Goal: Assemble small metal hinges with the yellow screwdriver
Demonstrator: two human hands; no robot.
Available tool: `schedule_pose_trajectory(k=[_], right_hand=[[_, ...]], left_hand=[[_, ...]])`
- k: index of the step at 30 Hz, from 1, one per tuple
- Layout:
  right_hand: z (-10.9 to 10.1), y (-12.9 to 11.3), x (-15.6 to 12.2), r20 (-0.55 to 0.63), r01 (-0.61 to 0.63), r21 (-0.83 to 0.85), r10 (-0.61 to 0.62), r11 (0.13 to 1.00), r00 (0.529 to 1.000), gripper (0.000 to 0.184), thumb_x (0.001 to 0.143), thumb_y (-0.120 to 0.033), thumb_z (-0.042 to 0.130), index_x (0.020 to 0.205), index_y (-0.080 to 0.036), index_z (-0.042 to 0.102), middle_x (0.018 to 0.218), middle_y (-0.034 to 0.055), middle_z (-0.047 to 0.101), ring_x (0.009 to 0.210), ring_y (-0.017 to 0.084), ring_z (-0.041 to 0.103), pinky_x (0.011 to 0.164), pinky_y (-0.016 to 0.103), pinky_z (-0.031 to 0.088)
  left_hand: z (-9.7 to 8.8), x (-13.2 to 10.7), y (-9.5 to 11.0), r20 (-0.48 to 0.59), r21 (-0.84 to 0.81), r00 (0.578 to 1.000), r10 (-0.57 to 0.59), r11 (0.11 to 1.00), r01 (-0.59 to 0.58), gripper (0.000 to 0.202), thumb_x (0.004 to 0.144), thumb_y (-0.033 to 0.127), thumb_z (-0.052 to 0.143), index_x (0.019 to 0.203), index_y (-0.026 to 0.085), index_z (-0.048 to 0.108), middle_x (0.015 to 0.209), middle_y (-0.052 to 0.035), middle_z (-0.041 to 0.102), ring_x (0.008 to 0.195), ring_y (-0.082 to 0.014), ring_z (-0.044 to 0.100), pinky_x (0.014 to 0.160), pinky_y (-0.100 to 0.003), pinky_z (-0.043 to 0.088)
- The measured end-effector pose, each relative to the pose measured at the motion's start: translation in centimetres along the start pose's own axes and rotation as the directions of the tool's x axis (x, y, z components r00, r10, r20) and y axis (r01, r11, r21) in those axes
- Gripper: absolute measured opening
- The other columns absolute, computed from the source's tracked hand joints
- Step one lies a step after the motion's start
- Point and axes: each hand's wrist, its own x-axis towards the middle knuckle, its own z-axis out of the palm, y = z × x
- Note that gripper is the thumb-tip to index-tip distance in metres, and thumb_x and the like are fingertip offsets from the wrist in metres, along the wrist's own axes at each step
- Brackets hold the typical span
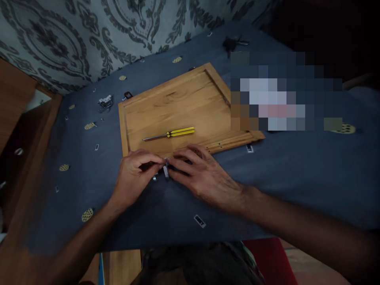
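Note:
A framed wooden panel (178, 103), like a cabinet door, lies on the cloth, with a yellow-handled screwdriver (169, 133) resting on top. Small shiny metal fittings (166, 171) stick out at the panel's near edge; their kind is not clear. At that edge, my left hand (135, 174) is closed, thumb and index finger pinched together beside the fittings; what lies between the fingertips is too small to name. From the other side, my right hand (204, 176) reaches in with its fingers spread, the tips on the panel edge and against the metal.
Dark blue patterned cloth (139, 221) covers the surface beneath. Small metal hardware (105, 103) sits left of the panel, and a dark tool (234, 43) lies behind it. A patterned curtain (124, 31) hangs behind, wooden furniture (26, 130) stands left, and a blurred-out patch covers the right.

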Motion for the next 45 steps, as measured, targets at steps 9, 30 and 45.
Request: schedule_pose_trajectory(k=[9, 30, 45], right_hand=[[0.1, 0.1, 0.0, -0.006, -0.001, 0.0, 0.001, 1.0, 1.0, 0.016, 0.101, -0.022, 0.06, 0.109, -0.018, 0.074, 0.118, 0.0047, 0.078, 0.113, 0.027, 0.061, 0.101, 0.05, 0.048], [0.0, 0.0, -0.1, 0.034, 0.002, 0.011, -0.002, 1.0, 0.999, 0.018, 0.1, -0.022, 0.062, 0.114, -0.017, 0.072, 0.124, 0.0063, 0.076, 0.115, 0.028, 0.06, 0.102, 0.051, 0.047], [-0.1, 0.1, -0.1, 0.04, 0.009, -0.01, -0.008, 1.0, 0.999, 0.017, 0.101, -0.02, 0.06, 0.111, -0.019, 0.074, 0.121, 0.0064, 0.076, 0.114, 0.026, 0.06, 0.101, 0.049, 0.048]], left_hand=[[0.4, 0.0, -0.1, -0.017, 0.118, 0.998, 0.053, 0.992, -0.05, 0.015, 0.086, 0.013, 0.074, 0.084, 0.026, 0.08, 0.083, 0.0007, 0.08, 0.08, -0.0181, 0.073, 0.08, -0.032, 0.052], [0.5, 0.1, 0.3, -0.035, 0.041, 0.993, 0.114, 0.993, -0.113, 0.013, 0.089, 0.014, 0.067, 0.087, 0.022, 0.077, 0.083, -0.001, 0.076, 0.076, -0.0146, 0.071, 0.068, -0.024, 0.055], [-1.0, 0.8, 0.7, 0.063, -0.098, 0.998, -0.021, 0.995, 0.027, 0.009, 0.085, 0.019, 0.069, 0.085, 0.021, 0.078, 0.083, -0.002, 0.08, 0.076, -0.0147, 0.075, 0.071, -0.022, 0.057]])
